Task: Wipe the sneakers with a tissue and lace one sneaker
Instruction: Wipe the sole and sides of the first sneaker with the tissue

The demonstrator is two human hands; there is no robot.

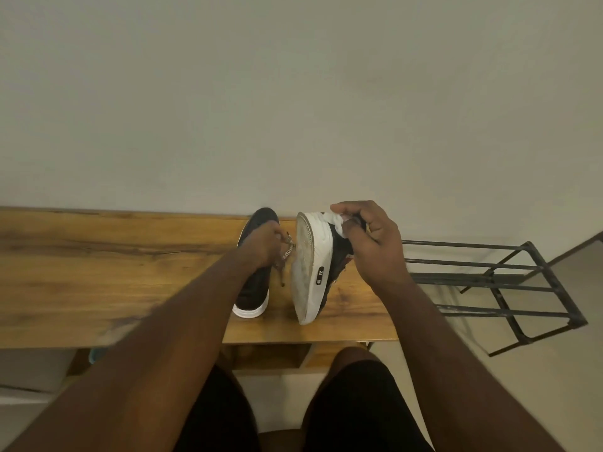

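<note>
Right hand (375,246) pinches white tissue (336,221) against tipped white-soled sneaker (313,269); left hand's (264,246) grip unclear.

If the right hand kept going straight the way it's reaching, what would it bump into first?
The right hand, pinching a white tissue, already presses on the tipped sneaker, so that comes first. Beyond it, probably the wall behind the wooden table, though depth is hard to judge.

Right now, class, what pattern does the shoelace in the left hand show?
Black-and-white stripes on the shoelace, seen in the head view.
</note>
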